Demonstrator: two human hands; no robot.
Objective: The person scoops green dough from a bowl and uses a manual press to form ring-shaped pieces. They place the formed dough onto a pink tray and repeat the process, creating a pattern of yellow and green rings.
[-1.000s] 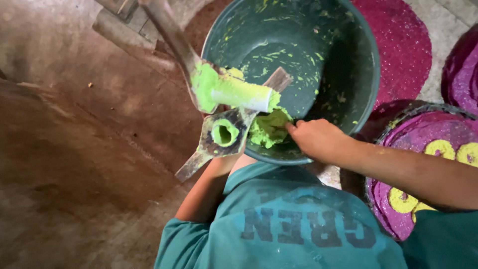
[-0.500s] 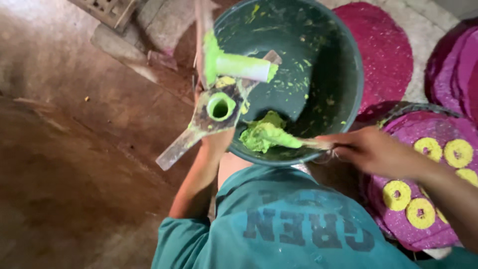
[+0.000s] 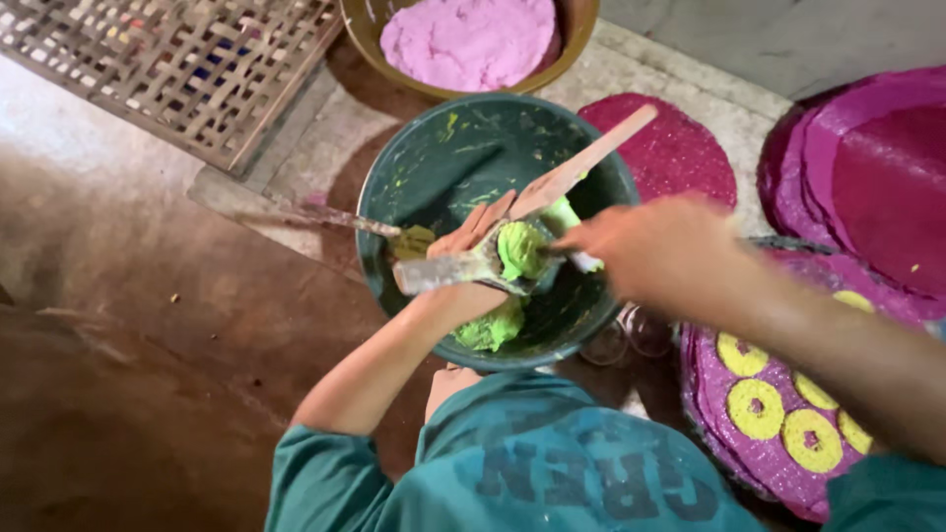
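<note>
My left hand (image 3: 471, 258) grips a wooden press (image 3: 583, 161) and holds it over a dark green bowl (image 3: 394, 187). A ball of green dough (image 3: 520, 248) fills the press's round hole. My right hand (image 3: 652, 251), blurred, has its fingers closed on that dough at the hole. More green dough (image 3: 490, 328) lies in the bowl below my left wrist. Green smears coat the bowl's inside.
A brown bowl of pink dough (image 3: 468, 39) stands behind the green bowl. A woven lattice tray (image 3: 187, 69) lies far left. A purple mat with yellow dough rings (image 3: 778, 414) is at right, below stacked magenta discs (image 3: 877, 167). A metal utensil (image 3: 325, 217) rests on the bowl's left rim.
My right hand has carried green dough from the bowl's near edge up to the press. The press has swung so its long handle points up and right. The view has shifted.
</note>
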